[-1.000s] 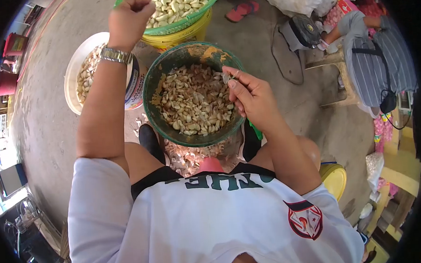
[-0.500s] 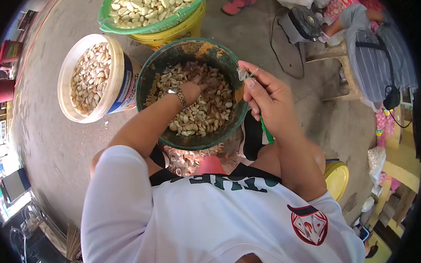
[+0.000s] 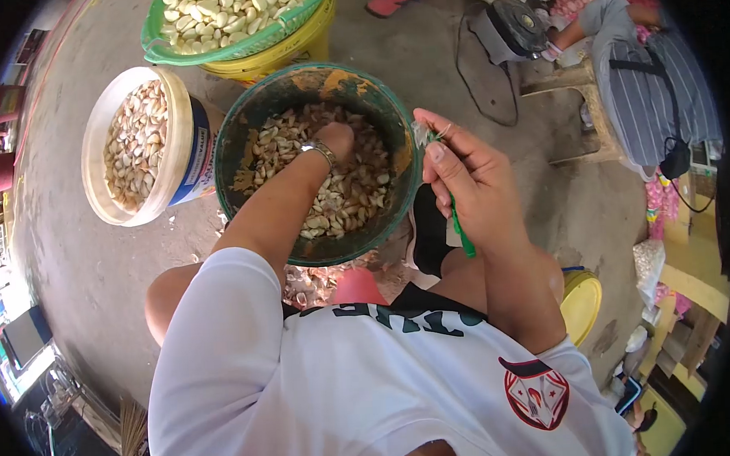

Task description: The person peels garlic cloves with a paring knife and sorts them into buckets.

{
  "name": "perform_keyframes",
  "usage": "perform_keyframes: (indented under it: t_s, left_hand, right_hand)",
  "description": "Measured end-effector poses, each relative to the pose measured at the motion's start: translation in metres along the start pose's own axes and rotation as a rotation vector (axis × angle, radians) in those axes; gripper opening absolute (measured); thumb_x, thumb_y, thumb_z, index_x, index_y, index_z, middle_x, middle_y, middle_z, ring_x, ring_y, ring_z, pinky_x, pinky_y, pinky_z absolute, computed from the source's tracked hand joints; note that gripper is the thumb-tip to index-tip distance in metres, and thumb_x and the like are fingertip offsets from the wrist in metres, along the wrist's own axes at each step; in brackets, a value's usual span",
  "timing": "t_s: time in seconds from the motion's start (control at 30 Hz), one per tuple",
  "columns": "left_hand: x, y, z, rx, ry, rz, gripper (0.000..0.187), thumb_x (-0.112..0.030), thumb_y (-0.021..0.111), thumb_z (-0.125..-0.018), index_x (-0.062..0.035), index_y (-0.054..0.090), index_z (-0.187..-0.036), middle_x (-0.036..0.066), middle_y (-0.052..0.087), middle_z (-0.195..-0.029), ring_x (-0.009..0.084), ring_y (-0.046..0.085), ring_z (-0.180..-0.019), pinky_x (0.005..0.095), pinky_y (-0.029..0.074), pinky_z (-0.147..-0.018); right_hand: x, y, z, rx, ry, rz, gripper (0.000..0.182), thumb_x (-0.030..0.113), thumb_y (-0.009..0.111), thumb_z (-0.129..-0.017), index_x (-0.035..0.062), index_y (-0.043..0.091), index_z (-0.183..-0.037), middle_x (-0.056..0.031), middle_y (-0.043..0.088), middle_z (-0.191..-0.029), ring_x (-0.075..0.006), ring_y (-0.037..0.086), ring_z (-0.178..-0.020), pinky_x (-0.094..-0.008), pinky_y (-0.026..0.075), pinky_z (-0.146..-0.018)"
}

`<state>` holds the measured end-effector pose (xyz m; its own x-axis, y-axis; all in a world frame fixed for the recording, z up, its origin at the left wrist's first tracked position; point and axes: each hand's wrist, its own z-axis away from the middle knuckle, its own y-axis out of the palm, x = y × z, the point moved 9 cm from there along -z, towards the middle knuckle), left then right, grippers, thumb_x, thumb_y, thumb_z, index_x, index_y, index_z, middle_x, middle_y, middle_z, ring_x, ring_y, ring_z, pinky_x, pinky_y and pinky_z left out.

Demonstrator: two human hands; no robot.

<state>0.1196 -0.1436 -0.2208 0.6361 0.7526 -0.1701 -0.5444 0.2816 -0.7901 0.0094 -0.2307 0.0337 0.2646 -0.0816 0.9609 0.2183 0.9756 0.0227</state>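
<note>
A dark green bucket [image 3: 242, 127] of unpeeled garlic cloves [image 3: 347, 196] stands between my knees. My left hand [image 3: 338, 139], with a metal watch on the wrist, is pressed down into the cloves, fingers curled among them; whether it grips one is hidden. My right hand [image 3: 465, 179] hovers over the bucket's right rim. It holds a green-handled knife [image 3: 461, 232] and pinches a scrap of garlic skin [image 3: 420, 131] at the fingertips.
A green basket of peeled cloves [image 3: 225, 18] sits on a yellow bucket at the top. A white tub of garlic [image 3: 137, 144] stands to the left. Another person in a striped shirt [image 3: 652, 93] sits at the right. A yellow lid [image 3: 582, 304] lies by my right knee.
My left hand came down from the green basket at the top into the dark green bucket and dug into the cloves. My right hand stayed by the rim.
</note>
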Motion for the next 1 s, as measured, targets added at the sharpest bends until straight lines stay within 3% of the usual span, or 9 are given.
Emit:
perform_keyframes:
  t_s: [0.1, 0.2, 0.33, 0.43, 0.53, 0.63, 0.8, 0.87, 1.0]
  left_hand:
    - [0.016, -0.032, 0.024, -0.118, -0.098, 0.105, 0.022, -0.011, 0.057, -0.072, 0.0013, 0.057, -0.090, 0.019, 0.059, -0.085, 0.0334, 0.057, -0.079, 0.0389, 0.047, -0.069]
    - [0.025, -0.049, 0.035, -0.307, 0.031, 0.111, 0.025, -0.018, 0.061, -0.071, 0.0000, 0.056, -0.088, 0.019, 0.059, -0.084, 0.0326, 0.057, -0.082, 0.0389, 0.045, -0.072]
    - [0.004, 0.020, 0.041, 0.071, 0.175, 0.128, 0.028, -0.020, 0.059, -0.072, 0.0025, 0.056, -0.089, 0.021, 0.058, -0.083, 0.0298, 0.057, -0.079, 0.0385, 0.046, -0.070]
    - [-0.018, 0.027, 0.071, -0.014, -0.005, 0.227, 0.028, -0.023, 0.058, -0.074, 0.0024, 0.057, -0.086, 0.020, 0.058, -0.082, 0.0285, 0.057, -0.077, 0.0391, 0.046, -0.070]
    - [-0.016, 0.038, 0.057, -0.031, 0.081, 0.219, 0.030, -0.024, 0.058, -0.074, 0.0008, 0.056, -0.091, 0.019, 0.059, -0.081, 0.0273, 0.058, -0.074, 0.0388, 0.046, -0.068]
    - [0.016, 0.025, 0.045, 0.048, 0.038, 0.405, 0.034, -0.023, 0.058, -0.072, -0.0031, 0.053, -0.099, 0.018, 0.059, -0.081, 0.0274, 0.057, -0.073, 0.0380, 0.045, -0.067]
    - [0.061, -0.021, 0.059, -0.115, -0.121, 0.557, 0.028, -0.023, 0.058, -0.069, -0.0067, 0.056, -0.092, 0.014, 0.060, -0.078, 0.0242, 0.058, -0.071, 0.0370, 0.045, -0.065]
    - [0.049, -0.017, 0.063, -0.013, -0.019, 0.493, 0.027, -0.025, 0.061, -0.069, -0.0067, 0.057, -0.088, 0.014, 0.060, -0.082, 0.0243, 0.058, -0.075, 0.0365, 0.045, -0.066]
    - [0.006, 0.025, 0.083, 0.185, 0.179, 0.276, 0.030, -0.025, 0.062, -0.068, -0.0073, 0.058, -0.092, 0.015, 0.059, -0.087, 0.0260, 0.057, -0.079, 0.0377, 0.045, -0.069]
  right_hand:
    - [-0.002, -0.005, 0.003, -0.006, -0.023, -0.009, 0.031, 0.015, 0.052, -0.082, 0.0065, 0.051, -0.112, 0.0025, 0.049, -0.062, -0.0016, 0.038, -0.047, -0.0160, 0.031, -0.042]
    - [0.000, -0.007, 0.004, 0.001, -0.030, -0.021, 0.031, 0.014, 0.053, -0.082, 0.0061, 0.051, -0.112, 0.0025, 0.049, -0.063, -0.0015, 0.038, -0.047, -0.0158, 0.030, -0.042]
    - [0.002, -0.005, 0.006, 0.001, -0.020, -0.012, 0.031, 0.014, 0.052, -0.082, 0.0054, 0.051, -0.111, 0.0026, 0.049, -0.064, -0.0016, 0.038, -0.048, -0.0158, 0.031, -0.043]
    - [0.003, -0.003, 0.007, 0.007, -0.017, 0.012, 0.030, 0.013, 0.052, -0.082, 0.0046, 0.051, -0.111, 0.0024, 0.049, -0.064, -0.0025, 0.041, -0.052, -0.0165, 0.033, -0.046]
    - [0.005, -0.003, 0.006, 0.004, -0.051, 0.038, 0.030, 0.013, 0.053, -0.082, 0.0037, 0.052, -0.111, 0.0021, 0.049, -0.065, -0.0037, 0.042, -0.057, -0.0174, 0.035, -0.050]
    - [0.009, -0.003, 0.008, -0.002, -0.080, 0.040, 0.030, 0.012, 0.053, -0.082, 0.0032, 0.052, -0.110, 0.0017, 0.049, -0.065, -0.0043, 0.043, -0.059, -0.0178, 0.035, -0.053]
    - [0.009, -0.004, 0.010, 0.008, -0.091, 0.050, 0.032, 0.014, 0.050, -0.084, 0.0030, 0.049, -0.114, 0.0019, 0.048, -0.067, -0.0023, 0.039, -0.053, -0.0158, 0.033, -0.046]
    - [0.007, -0.006, 0.011, 0.001, -0.042, 0.008, 0.029, 0.011, 0.054, -0.081, 0.0027, 0.052, -0.109, 0.0016, 0.050, -0.069, -0.0046, 0.044, -0.060, -0.0179, 0.037, -0.056]
    - [0.009, -0.003, 0.011, 0.013, -0.079, 0.054, 0.031, 0.012, 0.052, -0.082, 0.0027, 0.050, -0.112, 0.0019, 0.050, -0.069, -0.0034, 0.042, -0.057, -0.0170, 0.036, -0.052]
